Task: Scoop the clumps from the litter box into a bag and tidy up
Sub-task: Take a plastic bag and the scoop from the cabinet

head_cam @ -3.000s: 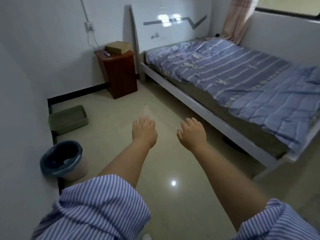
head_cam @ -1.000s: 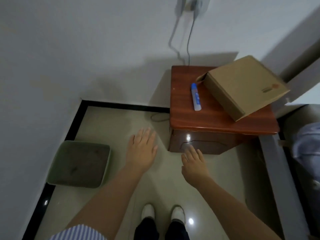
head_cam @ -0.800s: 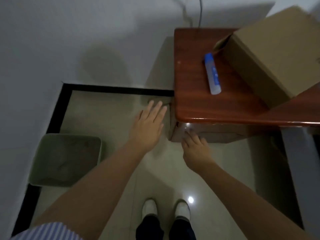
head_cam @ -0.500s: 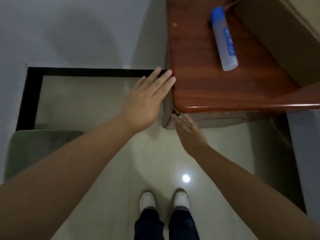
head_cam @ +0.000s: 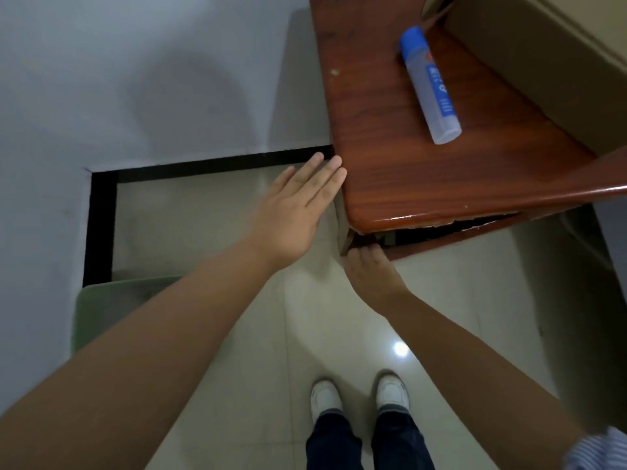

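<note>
The green litter box (head_cam: pixel 101 303) sits on the floor at the lower left against the wall, mostly hidden behind my left forearm. My left hand (head_cam: pixel 291 212) is flat and open, its fingertips against the left side of the red-brown nightstand (head_cam: pixel 407 171). Under the front lip of the nightstand's top, my right hand (head_cam: pixel 369 269) curls its fingers over the top edge of the drawer front (head_cam: pixel 458 240). The drawer stands slightly out, with a dark gap above it. No scoop or bag is in sight.
A clear bottle with a blue cap (head_cam: pixel 429 84) lies on the nightstand beside a cardboard box (head_cam: pixel 543 62). White walls with a black skirting (head_cam: pixel 203 164) close the corner to the left. My white shoes (head_cam: pixel 325 398) stand on the glossy tiles.
I have walked from the room's middle up to the nightstand and leaned over it. My right hand has taken the drawer front, and a gap has opened under the top.
</note>
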`<state>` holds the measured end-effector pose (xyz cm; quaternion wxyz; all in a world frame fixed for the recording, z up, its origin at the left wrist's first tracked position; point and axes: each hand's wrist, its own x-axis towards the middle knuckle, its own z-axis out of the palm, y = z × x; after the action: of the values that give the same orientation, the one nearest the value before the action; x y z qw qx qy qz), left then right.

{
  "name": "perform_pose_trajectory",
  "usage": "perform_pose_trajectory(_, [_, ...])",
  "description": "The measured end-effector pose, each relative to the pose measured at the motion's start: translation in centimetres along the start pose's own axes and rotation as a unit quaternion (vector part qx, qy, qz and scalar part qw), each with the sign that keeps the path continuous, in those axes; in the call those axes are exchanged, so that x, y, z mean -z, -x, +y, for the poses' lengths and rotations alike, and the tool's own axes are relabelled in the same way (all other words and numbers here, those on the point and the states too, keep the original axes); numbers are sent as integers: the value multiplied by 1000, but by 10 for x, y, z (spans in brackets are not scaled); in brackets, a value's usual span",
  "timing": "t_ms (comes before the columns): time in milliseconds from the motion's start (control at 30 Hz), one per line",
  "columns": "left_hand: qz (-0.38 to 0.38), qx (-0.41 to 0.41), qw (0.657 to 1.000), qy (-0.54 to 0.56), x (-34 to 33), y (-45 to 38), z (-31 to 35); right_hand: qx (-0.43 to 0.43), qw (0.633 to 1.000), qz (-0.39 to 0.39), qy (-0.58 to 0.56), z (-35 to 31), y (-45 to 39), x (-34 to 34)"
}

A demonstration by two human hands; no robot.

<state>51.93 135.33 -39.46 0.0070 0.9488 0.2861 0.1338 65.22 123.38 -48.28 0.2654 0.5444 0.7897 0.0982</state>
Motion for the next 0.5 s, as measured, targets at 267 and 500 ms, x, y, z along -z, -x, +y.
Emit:
perform_pose_trajectory(267, [-228,130,965,13,16,30,70,-34,972,-67,-222,-12,104,8])
perform_pose_trajectory(500, [-415,90,905,-4,-5,79,156,-183,915,-90,-349,-34,196,-14])
